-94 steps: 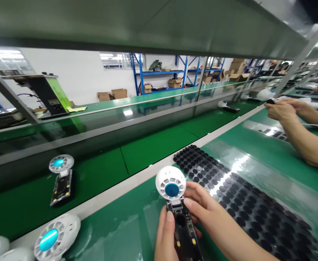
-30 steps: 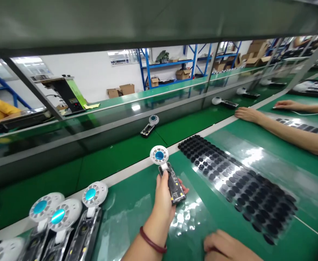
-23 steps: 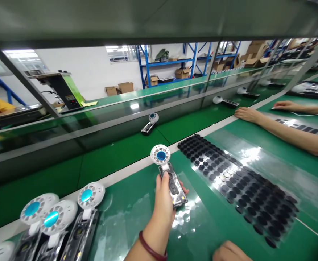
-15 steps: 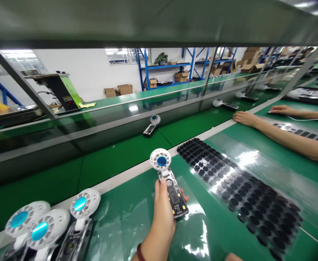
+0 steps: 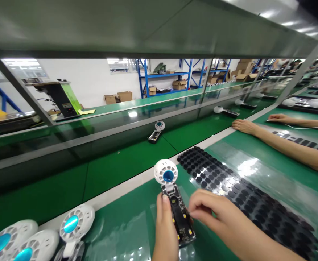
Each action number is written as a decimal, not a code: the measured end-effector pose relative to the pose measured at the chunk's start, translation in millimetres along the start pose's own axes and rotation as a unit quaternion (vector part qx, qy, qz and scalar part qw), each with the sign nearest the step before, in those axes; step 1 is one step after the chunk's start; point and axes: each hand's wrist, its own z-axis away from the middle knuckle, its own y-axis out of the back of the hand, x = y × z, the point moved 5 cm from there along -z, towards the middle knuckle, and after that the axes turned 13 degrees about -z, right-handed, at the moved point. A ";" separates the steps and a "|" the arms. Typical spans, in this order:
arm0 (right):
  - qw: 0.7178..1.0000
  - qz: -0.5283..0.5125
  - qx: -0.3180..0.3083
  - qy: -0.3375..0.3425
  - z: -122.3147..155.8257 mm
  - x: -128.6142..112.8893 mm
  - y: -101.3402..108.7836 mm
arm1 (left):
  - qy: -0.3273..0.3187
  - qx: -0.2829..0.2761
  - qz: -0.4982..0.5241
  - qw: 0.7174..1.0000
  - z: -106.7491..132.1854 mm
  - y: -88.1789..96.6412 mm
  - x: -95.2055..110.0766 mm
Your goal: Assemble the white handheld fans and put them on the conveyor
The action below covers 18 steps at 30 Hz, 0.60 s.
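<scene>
Fan unit, lower centre of frame. Left to right: similar units lower left, likely leaving you room; your left hand grips the fan unit, presumably keeping its face visible; your right hand curls beside it, contents unclear; disc sheet, right, probably within reach

The fan head looks smooth plastic, its disc glossy, the tabletop shiny.

Head camera: worn on the head, facing forward and down
Left hand: close, at six o'clock
Right hand: close, at five o'clock
Tabletop: near, seven to three o'clock
Blue shelving: far, at twelve o'clock
</scene>
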 end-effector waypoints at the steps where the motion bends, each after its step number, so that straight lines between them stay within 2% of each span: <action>1: 1.000 0.011 0.005 0.005 -9.6 -2.7 -2.0 | -0.007 0.006 -0.015 1.000 0.6 0.2 1.2; 5: 0.997 0.071 0.003 0.028 -28.8 -6.5 -9.5 | -0.009 0.004 -0.032 0.999 2.3 -2.9 2.1; 12: 0.993 0.109 -0.022 0.042 -29.6 -7.6 -11.0 | 0.000 -0.007 -0.037 0.999 1.9 -5.1 0.6; 18: 0.994 0.097 -0.036 0.042 -31.4 -6.4 -11.8 | 0.009 -0.012 -0.045 0.999 1.8 -4.8 1.5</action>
